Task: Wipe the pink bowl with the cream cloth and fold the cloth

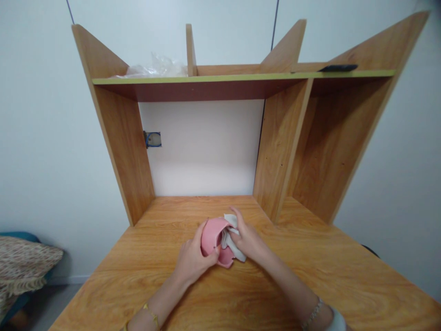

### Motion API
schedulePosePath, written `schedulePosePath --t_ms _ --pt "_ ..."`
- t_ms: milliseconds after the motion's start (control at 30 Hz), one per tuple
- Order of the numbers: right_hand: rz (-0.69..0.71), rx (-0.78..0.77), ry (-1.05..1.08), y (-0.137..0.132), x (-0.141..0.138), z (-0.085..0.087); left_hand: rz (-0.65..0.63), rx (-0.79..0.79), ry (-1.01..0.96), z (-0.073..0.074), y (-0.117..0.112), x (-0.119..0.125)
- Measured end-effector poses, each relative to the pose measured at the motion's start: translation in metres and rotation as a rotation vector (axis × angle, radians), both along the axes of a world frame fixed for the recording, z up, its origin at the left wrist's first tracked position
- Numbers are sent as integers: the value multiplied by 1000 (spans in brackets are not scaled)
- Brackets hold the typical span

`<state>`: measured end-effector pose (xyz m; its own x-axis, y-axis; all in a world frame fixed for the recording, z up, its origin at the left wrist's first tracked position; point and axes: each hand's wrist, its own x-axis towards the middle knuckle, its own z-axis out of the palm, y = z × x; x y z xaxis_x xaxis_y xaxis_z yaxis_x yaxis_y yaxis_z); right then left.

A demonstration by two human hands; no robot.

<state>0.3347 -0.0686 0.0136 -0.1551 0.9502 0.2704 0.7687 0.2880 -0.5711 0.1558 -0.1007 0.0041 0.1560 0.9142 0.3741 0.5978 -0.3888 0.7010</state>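
A pink, hollow, cup-shaped container [212,232] is tilted on its side above the wooden desk, its uneven, notched rim facing right. My left hand [196,255] grips it from the left, with the thumb at the rim and the fingers behind the outer wall. On the other side, my right hand [244,236] is closed on a white cloth [237,250], which may be a paper tissue. Part of the cloth is tucked into the container's opening, and the fingertips inside are hidden. Whether the container touches the desk I cannot tell.
The wooden desk [144,294] carries a hutch with upright panels [282,151]. On its upper shelf [223,79] lie a crumpled clear plastic bag [156,66] and a dark flat object [339,67]. A patterned, fringed cloth [27,257] covers something blue at the left.
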Motion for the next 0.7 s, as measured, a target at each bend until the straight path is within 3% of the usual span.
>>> schedulePosePath --t_ms 167,333,500,700 --pt "-11 17 414 7 -5 -7 -96 -55 -402 -9 4 8" --pt "24 -26 693 9 -14 -8 -179 -149 -512 -11 -4 20" --pt "-44 -46 600 10 -18 -9 -152 -85 -495 -5 -5 21" --pt "-223 10 265 6 -8 0 -72 -7 -256 -4 -5 17"
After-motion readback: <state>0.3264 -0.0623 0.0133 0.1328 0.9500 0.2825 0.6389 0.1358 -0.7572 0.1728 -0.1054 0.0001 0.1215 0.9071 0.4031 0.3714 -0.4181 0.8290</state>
